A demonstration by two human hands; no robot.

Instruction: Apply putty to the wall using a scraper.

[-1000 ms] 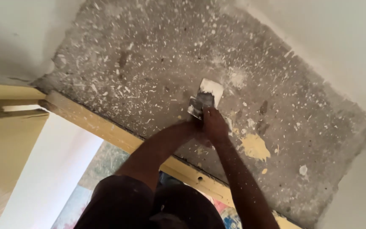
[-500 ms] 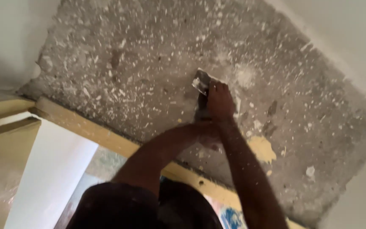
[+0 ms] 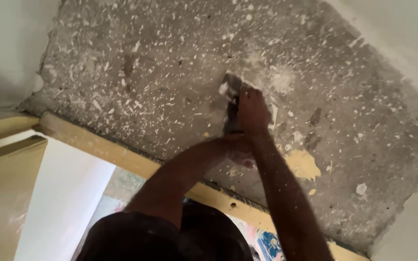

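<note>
I note both hands, right hand [image 3: 253, 110] and left hand [image 3: 235, 145], clamped on the scraper [image 3: 231, 99] against the bare concrete patch [image 3: 170, 72]; I judge flat blade and steady pressure best.

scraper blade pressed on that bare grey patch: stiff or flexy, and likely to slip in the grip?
Probably fairly stiff: the scraper looks straight against the grey surface under both hands. Likely light, since the right hand covers most of it. Slip looks unlikely with the left hand bracing the handle end, though white flecks suggest dust.

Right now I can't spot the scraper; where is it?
In the head view, the scraper is centre frame, pressed against the grey concrete, gripped by the right hand, with the left hand just below.
</note>
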